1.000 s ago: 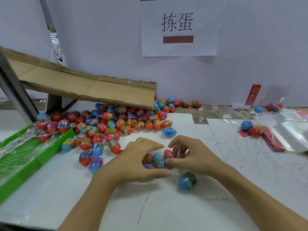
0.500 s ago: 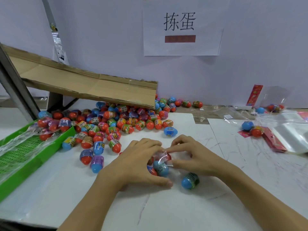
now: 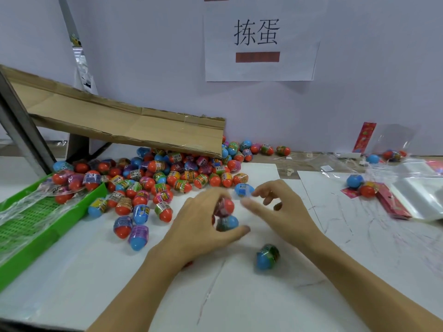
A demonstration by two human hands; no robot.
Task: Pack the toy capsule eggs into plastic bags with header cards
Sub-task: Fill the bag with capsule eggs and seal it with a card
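Fingers of my left hand (image 3: 203,226) curl round a small cluster of plastic capsule eggs (image 3: 225,215) — a red-topped one above, a blue-ended one below, both with printed shrink bands — and my thumb hooks in under the blue one to keep the stack pinned just above the white tabletop (image 3: 119,271). The picture is smeared here, so I cannot tell whether a third egg sits behind them or whether film already wraps them. My right hand (image 3: 285,207) hangs just beside the cluster, its fingers loosely bent and spread, closed on nothing.

One loose blue egg with a green band (image 3: 267,256) lies near my right wrist, apart from the rest. Beyond my hands, the main heap of red and blue eggs (image 3: 167,178) spreads out from under the slanted brown cardboard chute (image 3: 134,125), spilling towards the green plastic crate (image 3: 36,226) on my left. Well off to my right lie the clear plastic bags (image 3: 417,195) and the red printed header cards (image 3: 393,202), with two eggs resting by them.

The risk, as I judge it, is the stack itself: round, slick shells held by one hand can squirt sideways if I squeeze unevenly — and one would roll away. The bags are also well apart, so carrying the cluster over one-handed could shed an egg on the way.
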